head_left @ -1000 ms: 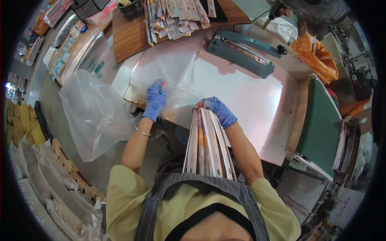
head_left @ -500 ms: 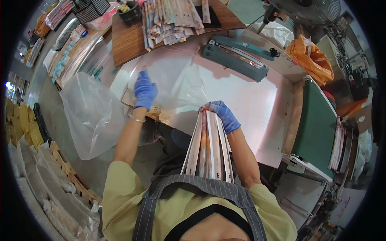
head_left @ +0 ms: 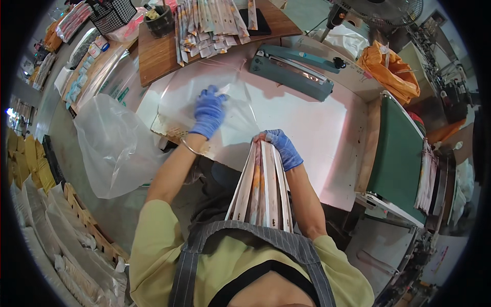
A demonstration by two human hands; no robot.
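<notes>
In a blue glove, my right hand [head_left: 284, 149] grips the top end of a bundle of long narrow strips [head_left: 260, 189], white with orange and dark marks. The bundle fans out downward toward my apron, where its lower ends are hidden. My left hand [head_left: 208, 112], gloved in blue too, lies over a clear plastic bag [head_left: 239, 97] on the white worktop [head_left: 317, 138]. Its fingers are stretched and somewhat apart, with the bag under them. Beyond my hands stands a grey-green heat sealer [head_left: 291, 74].
More printed narrow packs [head_left: 209, 28] lie piled on a brown wooden board [head_left: 153, 64] at the back, beside a dark pot [head_left: 159, 23]. A large clear bag [head_left: 110, 148] hangs at the worktop's left. At right are an orange sack [head_left: 388, 71] and a green panel [head_left: 396, 158].
My left hand has moved right and a little nearer across the plastic bag, its fingers now more spread. My right hand keeps its hold on the bundle.
</notes>
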